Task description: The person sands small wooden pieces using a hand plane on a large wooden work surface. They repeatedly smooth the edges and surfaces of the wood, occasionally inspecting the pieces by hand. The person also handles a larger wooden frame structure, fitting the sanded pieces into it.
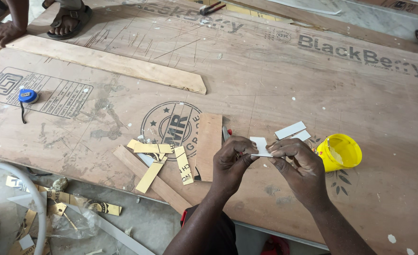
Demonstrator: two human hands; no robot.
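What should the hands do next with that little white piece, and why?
Probably peel or pick at the edge of the small white strip. Both the left hand and the right hand pinch it just above the plywood sheet, fingertips at its ends, while the yellow cup sits untouched beside the right hand.

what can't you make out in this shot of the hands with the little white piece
- Head view: the underside and near edge of the white piece are covered by the fingers of the left hand and right hand.
- The tool with a red handle is mostly hidden behind the left hand and the small wood board.
- What the yellow cup holds is too small to tell.
- The other person's foot is cut off by the top edge.
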